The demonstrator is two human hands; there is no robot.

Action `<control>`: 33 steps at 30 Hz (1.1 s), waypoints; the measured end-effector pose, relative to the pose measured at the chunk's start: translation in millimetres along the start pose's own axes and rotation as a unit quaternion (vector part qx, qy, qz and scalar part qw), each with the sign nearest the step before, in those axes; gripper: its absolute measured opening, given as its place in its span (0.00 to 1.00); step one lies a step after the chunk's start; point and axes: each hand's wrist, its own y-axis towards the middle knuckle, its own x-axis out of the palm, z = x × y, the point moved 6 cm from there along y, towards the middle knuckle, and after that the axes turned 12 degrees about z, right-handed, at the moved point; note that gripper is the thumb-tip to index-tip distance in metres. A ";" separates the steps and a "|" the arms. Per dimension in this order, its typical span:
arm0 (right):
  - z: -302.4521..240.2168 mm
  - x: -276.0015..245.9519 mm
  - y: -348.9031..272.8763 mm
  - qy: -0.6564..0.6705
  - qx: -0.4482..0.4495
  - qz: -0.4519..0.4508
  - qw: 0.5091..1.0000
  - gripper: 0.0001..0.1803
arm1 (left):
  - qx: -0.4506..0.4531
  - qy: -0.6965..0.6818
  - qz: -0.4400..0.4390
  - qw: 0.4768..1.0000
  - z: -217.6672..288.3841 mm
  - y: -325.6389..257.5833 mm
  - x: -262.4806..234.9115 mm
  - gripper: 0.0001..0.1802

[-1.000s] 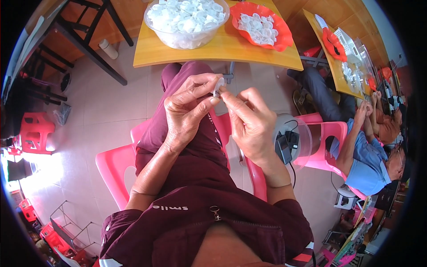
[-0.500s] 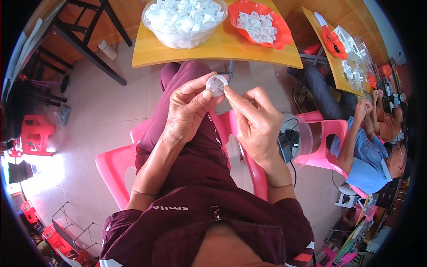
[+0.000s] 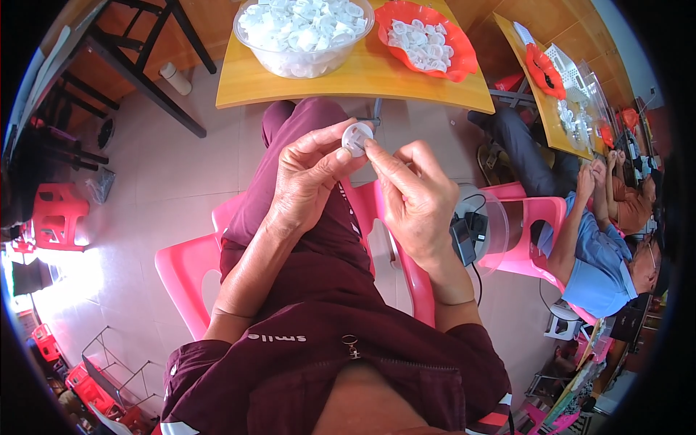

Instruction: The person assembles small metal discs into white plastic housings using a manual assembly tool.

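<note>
Above the lap, just short of the table's near edge, the left hand (image 3: 308, 181) pinches a small round white cap (image 3: 356, 138) between thumb and curled forefinger, the other fingers folded loosely behind. Facing it, the right hand (image 3: 413, 196) touches the cap's right side with its forefinger tip and thumb, the remaining fingers bent in toward the palm; both hands have hold of the same cap, which sits face-up between them. Below the hands lie the person's maroon trousers and a pink chair (image 3: 192, 268). Beyond the cap, on the yellow table (image 3: 362, 76), a clear bowl (image 3: 304, 32) heaped with white caps stands toward the far left corner, and an orange tray (image 3: 431, 36) with fewer white caps lies just beside it toward the far right corner. Well apart to the right, another person in a blue shirt (image 3: 591, 254) sits on a pink chair at a second table.
</note>
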 end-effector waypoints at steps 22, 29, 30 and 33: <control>5.2 5.4 0.6 0.091 0.051 -0.021 0.994 0.16 | 0.057 0.044 0.014 0.997 5.4 -2.1 1.8 0.18; 4.7 8.2 0.0 0.108 0.063 -0.017 0.992 0.17 | 0.090 0.058 0.007 0.994 10.5 -3.4 5.2 0.17; 4.0 8.0 0.5 0.108 0.060 -0.016 0.992 0.17 | 0.090 0.058 0.007 0.994 10.3 -3.2 4.8 0.17; 3.1 8.2 0.3 0.106 0.049 -0.015 0.993 0.17 | 0.094 0.058 0.007 0.994 9.9 -3.1 3.1 0.17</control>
